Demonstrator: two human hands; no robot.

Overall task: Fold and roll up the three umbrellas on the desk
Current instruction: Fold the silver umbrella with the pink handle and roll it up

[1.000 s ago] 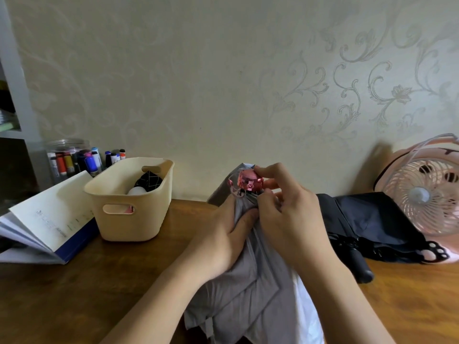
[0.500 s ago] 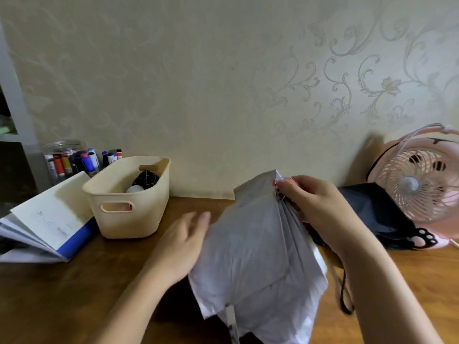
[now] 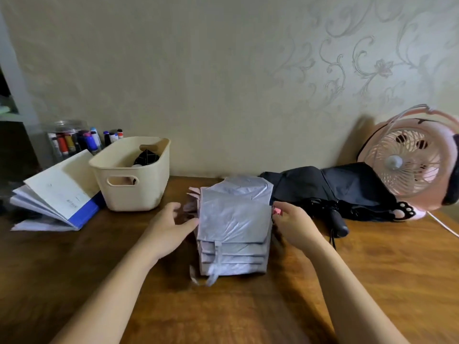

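A silver-grey umbrella [image 3: 233, 219] with a pink underside lies flat on the wooden desk [image 3: 248, 306]. Its panels are stacked in layers and its strap [image 3: 216, 264] hangs off the near edge. My left hand [image 3: 169, 227] rests against its left edge with the fingers spread. At its right edge, my right hand [image 3: 295, 224] pinches the pink rib tips. A black umbrella [image 3: 323, 187] lies loosely collapsed behind my right hand, and its handle [image 3: 337, 222] points toward me.
A cream plastic basket [image 3: 131, 192] holding a dark patterned item stands at the back left. Beside it are an open booklet [image 3: 57, 194] and a jar of markers [image 3: 69, 140]. A pink desk fan [image 3: 409, 162] with a white cable [image 3: 442, 224] stands at the far right.
The grey umbrella was held upright in both hands. It then swung down and now lies flat on the desk. My left hand let go and returned to its left edge.
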